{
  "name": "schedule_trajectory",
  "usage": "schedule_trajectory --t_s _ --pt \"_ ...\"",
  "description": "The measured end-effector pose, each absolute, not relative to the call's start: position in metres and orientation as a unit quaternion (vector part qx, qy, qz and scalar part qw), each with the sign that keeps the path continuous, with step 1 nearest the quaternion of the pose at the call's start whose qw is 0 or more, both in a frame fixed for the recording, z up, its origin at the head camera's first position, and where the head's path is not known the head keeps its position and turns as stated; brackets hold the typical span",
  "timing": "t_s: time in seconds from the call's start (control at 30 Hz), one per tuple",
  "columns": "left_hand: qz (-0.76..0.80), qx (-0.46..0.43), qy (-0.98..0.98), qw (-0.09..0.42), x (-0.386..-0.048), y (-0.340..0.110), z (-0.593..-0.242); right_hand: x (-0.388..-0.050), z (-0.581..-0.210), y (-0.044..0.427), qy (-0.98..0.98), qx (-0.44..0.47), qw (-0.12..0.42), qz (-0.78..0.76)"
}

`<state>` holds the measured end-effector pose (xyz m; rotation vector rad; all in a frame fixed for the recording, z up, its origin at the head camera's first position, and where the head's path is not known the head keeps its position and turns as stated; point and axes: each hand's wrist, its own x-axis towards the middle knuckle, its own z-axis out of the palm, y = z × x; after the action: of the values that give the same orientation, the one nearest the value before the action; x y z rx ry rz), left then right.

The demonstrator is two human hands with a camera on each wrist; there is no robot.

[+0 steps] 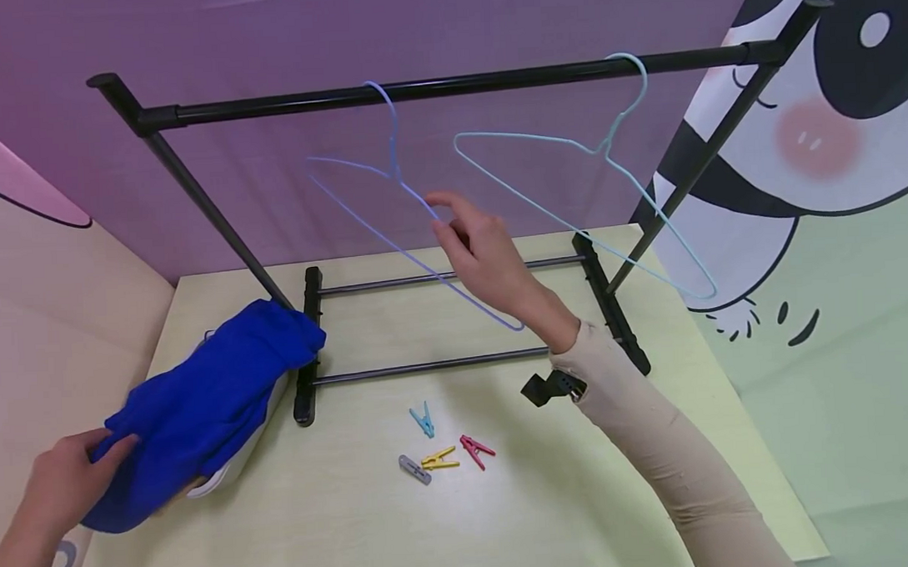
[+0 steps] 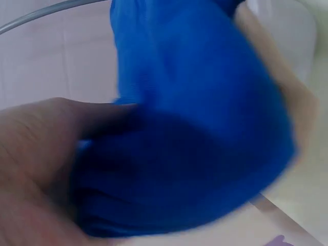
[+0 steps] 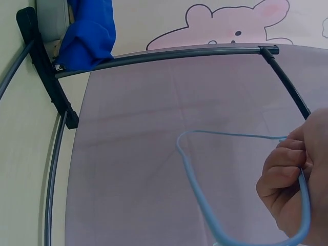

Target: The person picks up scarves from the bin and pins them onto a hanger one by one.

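My left hand [image 1: 65, 489] pinches one end of a blue garment [image 1: 202, 392] between thumb and fingers, at the left of the table. The garment's exact kind cannot be told. In the left wrist view, the blue fabric [image 2: 195, 128] fills the middle, blurred, with the thumb on it. My right hand [image 1: 486, 253] holds the right shoulder of a periwinkle-blue hanger [image 1: 362, 220], whose hook sits over the rack's black rail [image 1: 492, 83]. Its fingers curl at the hanger wire in the right wrist view. A pale turquoise hanger [image 1: 539, 136] hangs on the rail to the right.
The black rack [image 1: 311, 338] stands on a pale table [image 1: 551, 497]. In front of it lie blue [image 1: 424, 421], yellow [image 1: 439, 459], red [image 1: 476, 451] and grey [image 1: 414, 469] clothespins. A whitish container [image 1: 239, 470] sits partly under the garment. A purple backdrop [image 1: 265, 40] stands behind.
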<state>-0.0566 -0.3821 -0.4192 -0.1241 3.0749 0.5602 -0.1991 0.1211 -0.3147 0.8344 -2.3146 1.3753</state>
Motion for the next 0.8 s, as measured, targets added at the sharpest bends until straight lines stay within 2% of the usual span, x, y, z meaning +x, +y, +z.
schedule_trajectory --t_s 0.13,0.23,0.47,0.8 --pt "0.208 -0.034 0.970 -0.119 -0.050 -0.374 -0.419 -0.199 -0.314 0.122 -0.806 0.300 0.170 0.480" --pt "0.225 -0.034 0.962 -0.149 -0.050 -0.370 -0.414 -0.199 -0.313 0.123 -0.802 0.307 0.182 0.479" --pt "0.236 -0.026 0.958 -0.162 -0.053 -0.359 -0.398 -0.196 -0.309 0.124 -0.792 0.316 0.198 0.483" --pt "0.226 -0.025 0.963 -0.143 -0.051 -0.350 -0.389 -0.196 -0.301 0.128 -0.789 0.320 0.212 0.480"
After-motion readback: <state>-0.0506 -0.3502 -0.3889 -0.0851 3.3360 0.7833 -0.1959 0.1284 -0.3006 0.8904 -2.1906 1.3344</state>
